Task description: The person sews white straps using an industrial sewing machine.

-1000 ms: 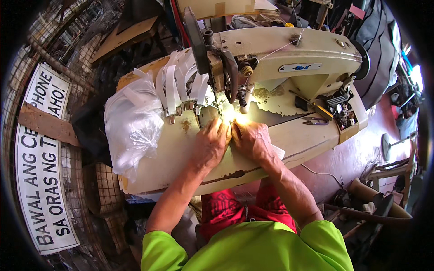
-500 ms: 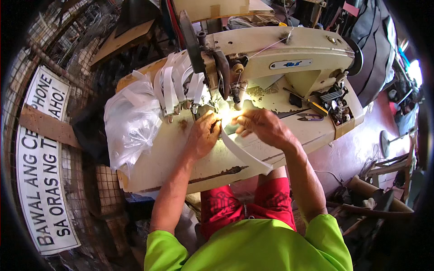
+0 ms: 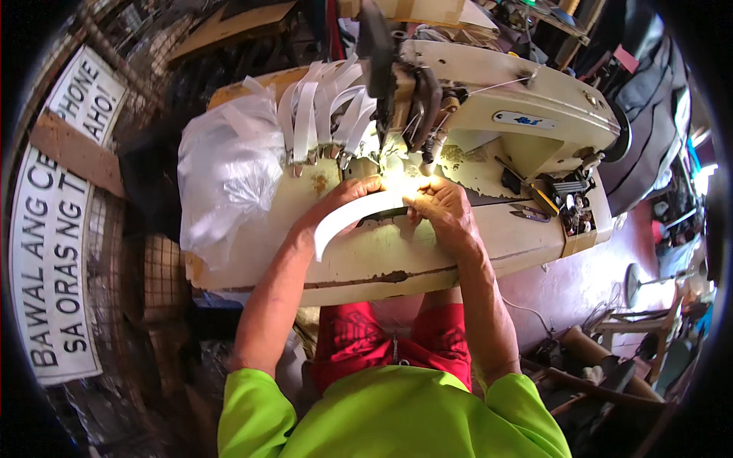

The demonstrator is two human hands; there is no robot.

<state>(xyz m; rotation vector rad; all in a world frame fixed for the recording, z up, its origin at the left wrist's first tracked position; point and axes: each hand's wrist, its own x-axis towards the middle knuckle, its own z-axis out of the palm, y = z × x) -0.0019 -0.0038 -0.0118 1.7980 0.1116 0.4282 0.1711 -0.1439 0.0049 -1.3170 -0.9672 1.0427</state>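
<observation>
Under the lit needle area of a cream sewing machine (image 3: 458, 65), both hands are close together. My right hand (image 3: 447, 212) pinches a white strap (image 3: 343, 216) near its end. From there the strap curves left and down across my left hand (image 3: 341, 200), its free end hanging by the wrist. My left fingers are closed just left of the needle area. Glare hides their tips and whatever they hold.
Several white straps with metal clips (image 3: 305, 122) lie left of the machine head, beside a clear plastic bag (image 3: 229, 168). At right are a yellow-handled screwdriver (image 3: 544, 201), thread snips (image 3: 530, 213) and a small parts box (image 3: 578, 243). The tabletop's front edge (image 3: 366, 282) is chipped.
The strap has swung from hanging down to the right to curving left over my left hand. My right hand has closed in on the strap's end. The whole view has shifted.
</observation>
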